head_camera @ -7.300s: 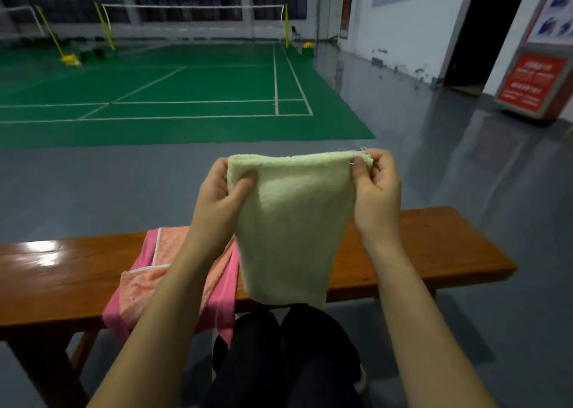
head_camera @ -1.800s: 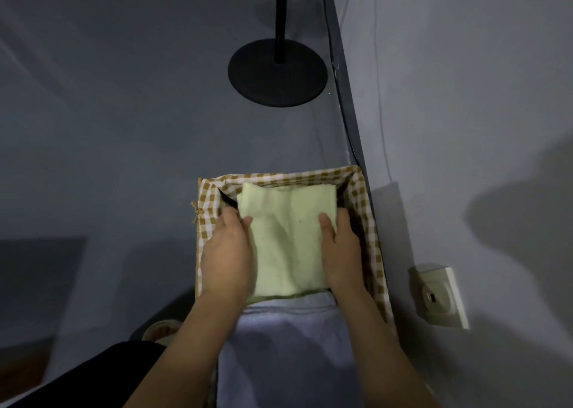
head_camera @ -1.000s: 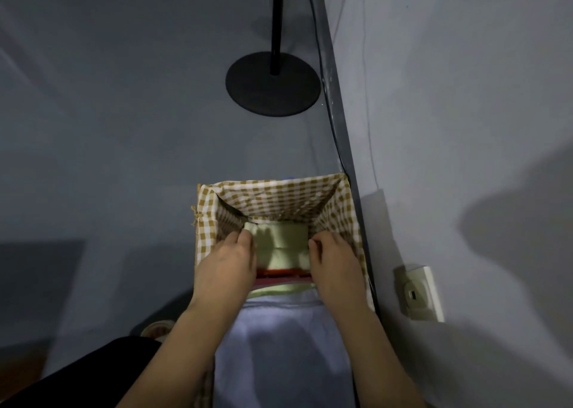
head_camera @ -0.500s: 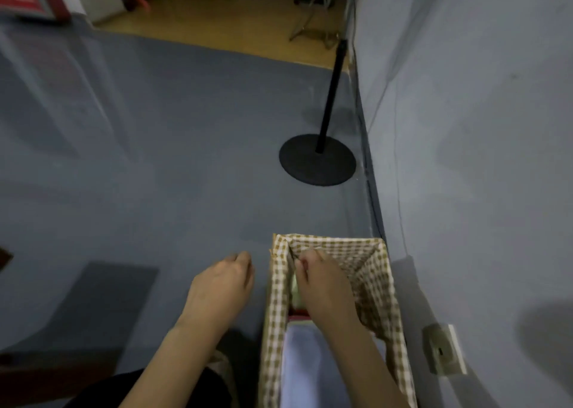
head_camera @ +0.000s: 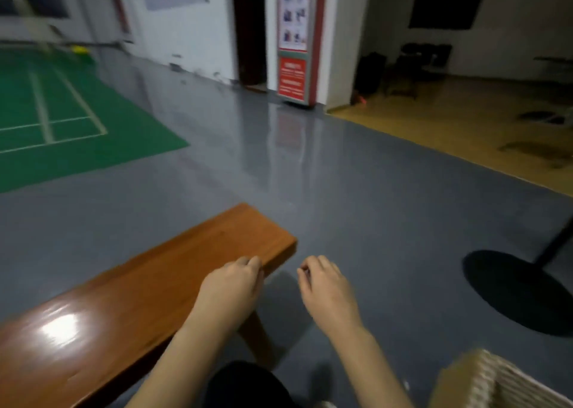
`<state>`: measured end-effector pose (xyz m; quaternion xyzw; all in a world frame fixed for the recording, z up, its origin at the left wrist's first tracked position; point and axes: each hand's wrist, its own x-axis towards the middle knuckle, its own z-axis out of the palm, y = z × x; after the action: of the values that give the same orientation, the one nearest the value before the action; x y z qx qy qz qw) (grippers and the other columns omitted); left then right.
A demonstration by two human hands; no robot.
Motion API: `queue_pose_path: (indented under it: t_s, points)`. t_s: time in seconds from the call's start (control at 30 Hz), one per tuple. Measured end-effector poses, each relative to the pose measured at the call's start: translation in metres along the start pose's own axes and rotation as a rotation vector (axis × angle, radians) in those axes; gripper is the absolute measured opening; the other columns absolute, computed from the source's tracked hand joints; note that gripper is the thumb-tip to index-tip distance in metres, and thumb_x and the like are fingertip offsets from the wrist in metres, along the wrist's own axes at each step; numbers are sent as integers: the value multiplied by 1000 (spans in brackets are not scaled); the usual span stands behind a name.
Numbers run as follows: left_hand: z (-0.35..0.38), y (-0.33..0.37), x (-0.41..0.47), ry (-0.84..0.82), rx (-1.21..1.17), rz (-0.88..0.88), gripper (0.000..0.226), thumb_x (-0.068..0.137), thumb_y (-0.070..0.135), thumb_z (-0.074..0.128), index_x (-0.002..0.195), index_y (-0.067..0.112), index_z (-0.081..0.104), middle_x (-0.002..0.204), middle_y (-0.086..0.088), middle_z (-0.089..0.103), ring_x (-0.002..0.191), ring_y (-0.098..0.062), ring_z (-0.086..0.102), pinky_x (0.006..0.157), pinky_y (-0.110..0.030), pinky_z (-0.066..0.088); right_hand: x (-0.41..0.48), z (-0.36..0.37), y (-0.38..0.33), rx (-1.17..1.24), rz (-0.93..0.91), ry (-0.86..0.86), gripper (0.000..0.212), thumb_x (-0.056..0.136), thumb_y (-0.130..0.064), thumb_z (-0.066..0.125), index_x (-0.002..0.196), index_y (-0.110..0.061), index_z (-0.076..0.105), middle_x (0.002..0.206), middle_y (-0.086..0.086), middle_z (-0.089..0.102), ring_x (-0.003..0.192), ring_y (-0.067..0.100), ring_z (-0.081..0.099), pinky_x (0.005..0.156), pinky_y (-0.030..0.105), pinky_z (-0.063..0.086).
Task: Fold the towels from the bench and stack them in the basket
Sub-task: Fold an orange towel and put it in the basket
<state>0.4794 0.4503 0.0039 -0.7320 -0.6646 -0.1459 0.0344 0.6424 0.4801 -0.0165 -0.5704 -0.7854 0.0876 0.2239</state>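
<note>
Bench top [head_camera: 130, 286]: bare wood, free for a hand.
Right side: grey floor [head_camera: 387, 221] open.
Obstacles: round black stand base [head_camera: 514, 293] right; basket [head_camera: 483, 379] corner near right forearm.

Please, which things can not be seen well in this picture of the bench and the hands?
Head view only:
- Checked fabric-lined basket: cut off by the bottom right corner, so its inside and any towels do not show.
- Glossy brown wooden bench: its left part runs off the edge.
- Left hand and right hand: loosely curled fingers hide the palms; nothing visibly held.
- Red and white standing sign: print too blurred to read.
</note>
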Motion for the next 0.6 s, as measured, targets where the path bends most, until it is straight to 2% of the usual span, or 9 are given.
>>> queue_pose_path:
  t_s: [0.07, 0.2, 0.27, 0.4, 0.5, 0.6]
  points:
    - [-20, -45, -26, 41, 48, -118, 23, 102, 33, 31, 102, 21, 50, 92, 5, 53, 85, -17, 59, 58, -26, 36, 11, 15, -48, 44, -136, -20, 24, 100, -30, 38, 104, -13, 56, 108, 5, 57, 105, 23, 52, 86, 35, 41]
    - [-57, -126, -90, 69, 120, -354, 23, 102, 34, 29, 103, 21, 48, 87, 9, 42, 86, -16, 56, 58, -24, 28, 17, 52, -146, 87, -363, -154, 25, 101, -33, 35, 108, -18, 53, 110, -1, 54, 106, 19, 50, 88, 31, 39]
    - [-71, -160, -130, 51, 156, -489, 21, 102, 32, 31, 101, 21, 49, 89, 6, 48, 78, -14, 52, 53, -25, 26, 11, 68, -194, 101, -465, -232, 26, 102, -33, 33, 112, -19, 52, 113, -2, 54, 107, 17, 49, 88, 30, 39]
    - [-86, -211, -212, 86, 149, -749, 19, 99, 28, 39, 96, 16, 53, 96, -3, 64, 82, -27, 62, 58, -33, 45, -14, 103, -278, 146, -665, -360, 29, 102, -32, 32, 119, -18, 51, 117, -3, 54, 108, 15, 49, 90, 29, 41]
    - [-91, -230, -272, 105, 183, -861, 10, 92, 22, 55, 87, 14, 58, 89, -6, 67, 77, -30, 66, 52, -31, 37, -44, 132, -327, 162, -782, -427, 28, 102, -32, 34, 117, -18, 52, 116, -2, 54, 109, 16, 49, 91, 30, 41]
    - [-90, -244, -326, 37, 177, -1015, 18, 97, 25, 41, 97, 15, 56, 103, -8, 65, 96, -32, 63, 65, -35, 39, -77, 162, -366, 158, -870, -493, 27, 100, -32, 36, 114, -17, 53, 117, 0, 55, 111, 19, 49, 92, 33, 40]
